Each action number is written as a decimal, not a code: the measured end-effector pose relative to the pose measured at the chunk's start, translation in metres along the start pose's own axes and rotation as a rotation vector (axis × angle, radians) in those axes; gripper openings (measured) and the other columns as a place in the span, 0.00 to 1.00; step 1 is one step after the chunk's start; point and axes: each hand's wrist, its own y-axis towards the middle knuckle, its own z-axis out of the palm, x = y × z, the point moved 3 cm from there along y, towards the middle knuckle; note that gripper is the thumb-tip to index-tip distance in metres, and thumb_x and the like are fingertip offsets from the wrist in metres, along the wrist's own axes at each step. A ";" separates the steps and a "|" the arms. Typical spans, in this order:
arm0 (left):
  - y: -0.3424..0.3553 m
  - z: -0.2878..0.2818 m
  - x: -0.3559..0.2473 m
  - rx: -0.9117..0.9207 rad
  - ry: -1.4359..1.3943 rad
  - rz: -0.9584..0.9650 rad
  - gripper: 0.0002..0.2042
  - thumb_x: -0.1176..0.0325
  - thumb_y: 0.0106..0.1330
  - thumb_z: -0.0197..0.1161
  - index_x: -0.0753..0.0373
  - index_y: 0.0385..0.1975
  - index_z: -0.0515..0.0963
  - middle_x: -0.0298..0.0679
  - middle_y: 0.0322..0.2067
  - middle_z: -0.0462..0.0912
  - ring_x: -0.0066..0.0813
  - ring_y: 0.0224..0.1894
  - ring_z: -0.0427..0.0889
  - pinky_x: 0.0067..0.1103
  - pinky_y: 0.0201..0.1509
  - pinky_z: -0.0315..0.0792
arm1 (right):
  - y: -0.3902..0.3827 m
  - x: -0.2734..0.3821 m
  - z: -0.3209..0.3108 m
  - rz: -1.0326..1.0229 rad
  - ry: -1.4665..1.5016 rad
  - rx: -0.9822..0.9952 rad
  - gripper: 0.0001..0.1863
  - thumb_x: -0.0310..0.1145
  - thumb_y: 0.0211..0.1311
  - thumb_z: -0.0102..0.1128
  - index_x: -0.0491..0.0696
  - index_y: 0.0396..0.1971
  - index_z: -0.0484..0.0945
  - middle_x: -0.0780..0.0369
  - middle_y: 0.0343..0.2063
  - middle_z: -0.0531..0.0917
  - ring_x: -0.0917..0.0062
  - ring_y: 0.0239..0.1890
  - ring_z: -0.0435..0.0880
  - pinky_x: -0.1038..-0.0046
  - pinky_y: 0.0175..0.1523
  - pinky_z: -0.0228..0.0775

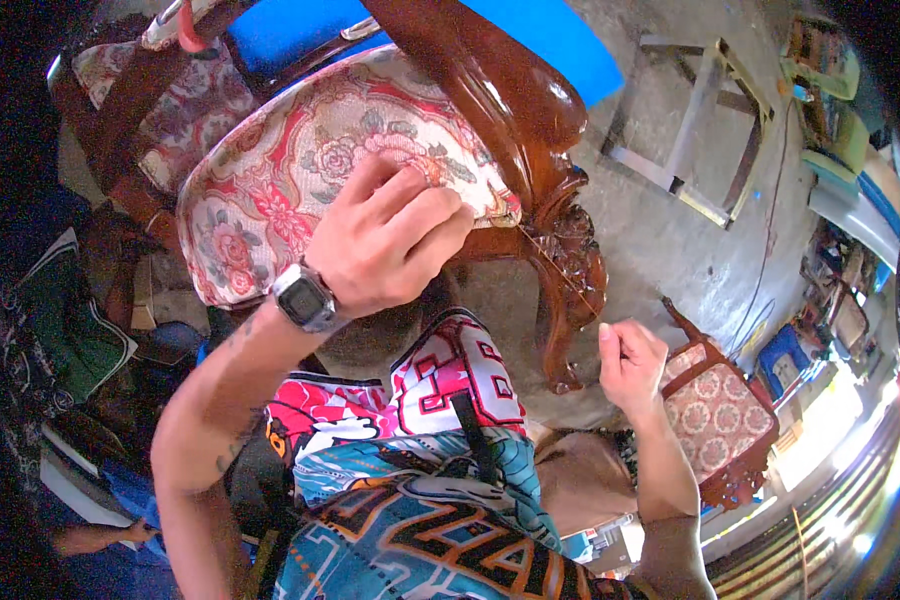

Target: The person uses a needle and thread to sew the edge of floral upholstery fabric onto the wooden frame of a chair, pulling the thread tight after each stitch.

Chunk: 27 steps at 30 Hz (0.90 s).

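A carved brown wooden chair (510, 90) with a glossy finish stands in front of me. Its seat (260, 200) is covered in cream and red floral fabric. My left hand (390, 235), with a watch on the wrist, hovers over the seat's front edge, fingers curled; whatever they may hold is hidden. From the seat's front right corner a thin cord (560, 268) stretches past the carved leg toward my right hand (632, 362). That hand is off to the right, closed in a pinch on the cord's end.
A bare rectangular frame (695, 130) lies on the concrete floor at the far right. Another chair with a medallion-patterned seat (715, 420) stands at the right. At the left edge a person's hand (142, 530) shows. Blue material (560, 50) is behind the chair.
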 end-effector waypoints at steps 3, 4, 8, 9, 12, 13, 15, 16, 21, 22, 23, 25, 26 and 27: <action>-0.005 0.004 -0.007 -0.009 0.036 -0.090 0.17 0.73 0.42 0.70 0.57 0.36 0.82 0.33 0.40 0.75 0.33 0.37 0.76 0.33 0.45 0.70 | -0.001 -0.002 0.001 0.011 0.011 -0.011 0.08 0.24 0.57 0.61 0.44 0.20 0.74 0.57 0.17 0.75 0.66 0.17 0.75 0.70 0.23 0.65; -0.008 0.007 -0.006 -0.050 0.047 -0.113 0.17 0.72 0.42 0.70 0.56 0.37 0.83 0.33 0.40 0.75 0.32 0.39 0.75 0.34 0.47 0.69 | -0.001 -0.003 -0.001 0.016 0.011 -0.015 0.08 0.24 0.57 0.61 0.44 0.20 0.74 0.57 0.17 0.75 0.66 0.17 0.75 0.70 0.23 0.65; -0.020 0.011 -0.016 0.192 0.145 -0.188 0.24 0.65 0.45 0.71 0.52 0.47 0.80 0.30 0.56 0.72 0.42 0.61 0.66 0.44 0.66 0.58 | -0.001 -0.006 -0.001 0.010 -0.035 -0.007 0.07 0.25 0.57 0.60 0.43 0.21 0.75 0.57 0.17 0.76 0.66 0.18 0.76 0.70 0.24 0.66; -0.029 0.014 -0.011 0.233 0.125 -0.201 0.26 0.65 0.48 0.67 0.52 0.52 0.77 0.28 0.61 0.68 0.43 0.67 0.60 0.47 0.71 0.49 | 0.001 -0.003 0.000 -0.008 -0.047 -0.002 0.07 0.25 0.57 0.60 0.43 0.21 0.75 0.57 0.17 0.76 0.66 0.18 0.76 0.70 0.24 0.66; -0.023 0.008 -0.010 0.287 0.178 -0.148 0.25 0.68 0.50 0.62 0.52 0.54 0.76 0.29 0.61 0.68 0.40 0.66 0.61 0.47 0.70 0.49 | 0.001 0.000 0.000 0.037 -0.029 -0.002 0.08 0.26 0.58 0.60 0.42 0.21 0.75 0.57 0.18 0.77 0.67 0.18 0.76 0.71 0.25 0.67; -0.024 0.011 -0.010 0.281 0.167 -0.149 0.25 0.68 0.51 0.56 0.52 0.54 0.75 0.29 0.62 0.67 0.38 0.67 0.60 0.49 0.71 0.47 | 0.001 0.001 0.000 0.023 -0.027 0.006 0.08 0.26 0.58 0.60 0.42 0.21 0.75 0.57 0.18 0.77 0.67 0.18 0.76 0.71 0.25 0.67; -0.024 0.016 -0.015 0.215 0.145 -0.194 0.25 0.68 0.52 0.55 0.52 0.54 0.75 0.31 0.63 0.67 0.40 0.67 0.60 0.51 0.71 0.44 | 0.004 -0.004 -0.002 0.103 -0.109 -0.013 0.08 0.26 0.59 0.59 0.42 0.21 0.76 0.57 0.19 0.78 0.67 0.20 0.77 0.70 0.27 0.68; -0.017 0.019 -0.020 0.286 0.140 -0.207 0.25 0.65 0.55 0.54 0.53 0.56 0.72 0.32 0.63 0.65 0.38 0.66 0.60 0.50 0.70 0.44 | 0.000 -0.014 -0.004 0.105 -0.155 -0.031 0.08 0.27 0.60 0.58 0.42 0.22 0.76 0.56 0.19 0.78 0.66 0.21 0.77 0.69 0.28 0.68; -0.051 0.027 -0.073 0.257 -0.002 -0.331 0.28 0.65 0.57 0.54 0.60 0.61 0.65 0.42 0.65 0.62 0.43 0.69 0.56 0.50 0.69 0.46 | -0.002 -0.020 -0.011 0.039 -0.151 -0.060 0.10 0.27 0.60 0.58 0.42 0.20 0.73 0.57 0.16 0.73 0.69 0.17 0.71 0.70 0.25 0.62; -0.067 0.033 -0.085 0.289 -0.139 -0.343 0.27 0.62 0.59 0.58 0.60 0.60 0.66 0.42 0.64 0.64 0.42 0.69 0.57 0.50 0.69 0.47 | 0.001 -0.019 -0.012 0.043 -0.150 -0.056 0.11 0.28 0.60 0.58 0.42 0.19 0.73 0.58 0.15 0.72 0.70 0.17 0.70 0.70 0.25 0.61; -0.081 0.030 -0.094 0.245 -0.181 -0.293 0.29 0.62 0.57 0.62 0.59 0.60 0.67 0.42 0.64 0.65 0.43 0.68 0.58 0.49 0.68 0.48 | 0.002 -0.016 -0.012 0.038 -0.157 -0.057 0.12 0.28 0.61 0.58 0.42 0.19 0.73 0.58 0.15 0.72 0.71 0.16 0.69 0.71 0.24 0.60; -0.097 0.022 -0.098 0.202 -0.227 -0.240 0.30 0.61 0.55 0.66 0.59 0.59 0.67 0.42 0.63 0.65 0.44 0.68 0.59 0.49 0.68 0.49 | 0.004 -0.019 -0.008 0.042 -0.158 -0.046 0.11 0.29 0.61 0.58 0.42 0.19 0.73 0.58 0.15 0.72 0.71 0.17 0.70 0.71 0.25 0.61; -0.093 0.011 -0.090 0.060 -0.201 -0.317 0.31 0.61 0.52 0.69 0.57 0.58 0.68 0.41 0.63 0.66 0.46 0.67 0.61 0.49 0.67 0.51 | 0.004 -0.019 -0.010 0.050 -0.166 -0.039 0.11 0.29 0.61 0.58 0.42 0.20 0.74 0.58 0.16 0.73 0.72 0.17 0.70 0.71 0.25 0.61; -0.088 0.000 -0.081 -0.083 -0.177 -0.392 0.33 0.60 0.49 0.71 0.56 0.58 0.69 0.41 0.62 0.67 0.48 0.66 0.62 0.49 0.67 0.52 | 0.005 -0.017 -0.012 0.056 -0.181 -0.040 0.11 0.29 0.61 0.58 0.42 0.20 0.74 0.58 0.16 0.73 0.72 0.17 0.70 0.71 0.25 0.61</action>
